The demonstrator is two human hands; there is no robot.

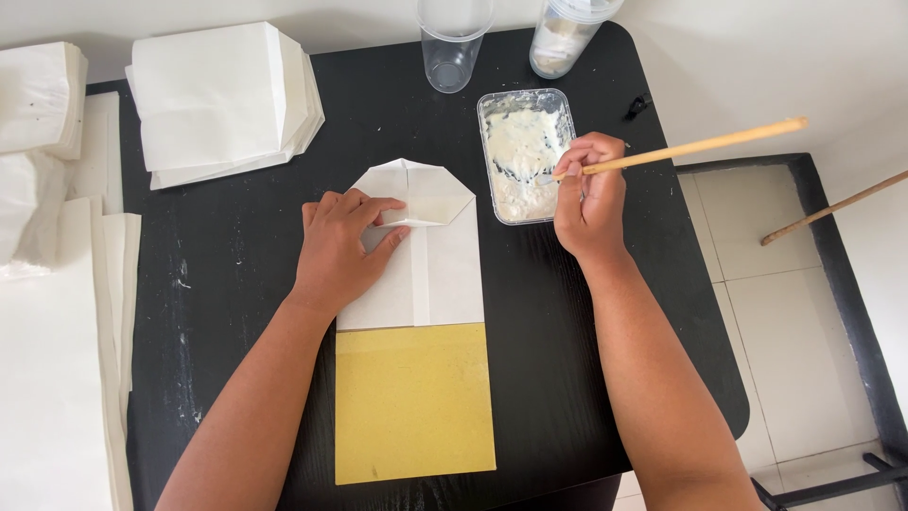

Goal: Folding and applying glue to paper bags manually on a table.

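Observation:
My left hand point(340, 248) lies flat on a folded white paper bag point(437, 265), its fingers pressing down a folded flap near the bag's top. The bag covers the upper part of a yellow board point(414, 402) on the black table point(236, 274). My right hand point(591, 194) grips a long wooden stick point(700, 146) like a pen. The stick's tip dips into a clear rectangular tray of white paste point(523, 161) just right of the bag.
A stack of finished white bags point(219, 99) sits at the back left, with more white paper piles point(47, 284) along the left edge. Two clear plastic cups point(454, 43) stand at the back. Tiled floor and another stick point(832, 208) lie to the right.

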